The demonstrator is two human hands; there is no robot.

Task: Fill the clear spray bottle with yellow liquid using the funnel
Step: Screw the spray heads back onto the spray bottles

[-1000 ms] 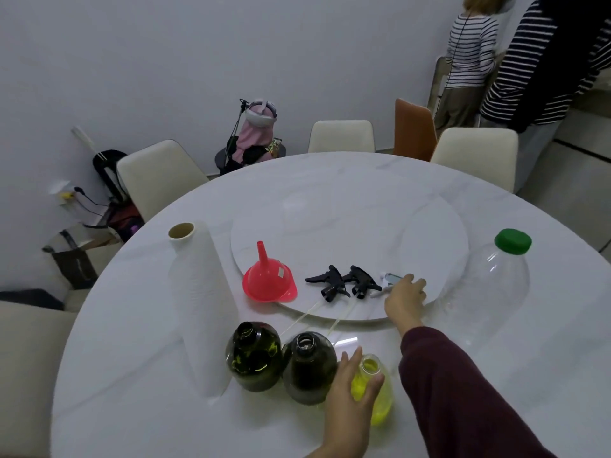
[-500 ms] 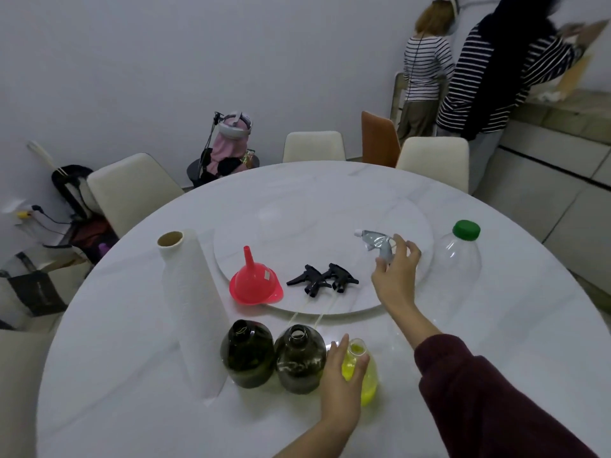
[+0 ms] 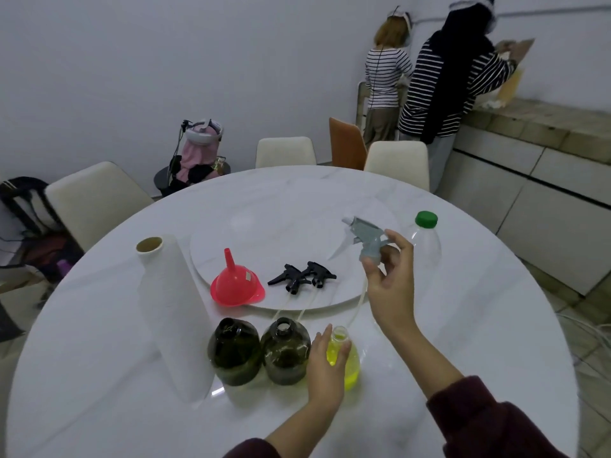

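Note:
A small clear spray bottle (image 3: 351,365) holding yellow liquid stands near the table's front, its neck uncapped. My left hand (image 3: 325,365) grips its left side. My right hand (image 3: 391,285) pinches a grey trigger sprayer head (image 3: 368,238) and holds it in the air above the turntable; its thin dip tube (image 3: 358,305) hangs down toward the bottle's mouth. A red funnel (image 3: 236,285) lies mouth-down on the turntable (image 3: 251,229). A large clear bottle with a green cap (image 3: 426,239) stands at the right.
Two dark green bottles (image 3: 234,352) (image 3: 286,350) stand uncapped left of the clear one. Two black sprayer heads (image 3: 302,276) lie on the turntable. A paper towel roll (image 3: 172,312) stands at left. Chairs ring the round table (image 3: 99,375); two people stand at the far right.
My right hand picked the grey sprayer head off the turntable and lifted it into the air. My left hand kept its hold on the clear bottle.

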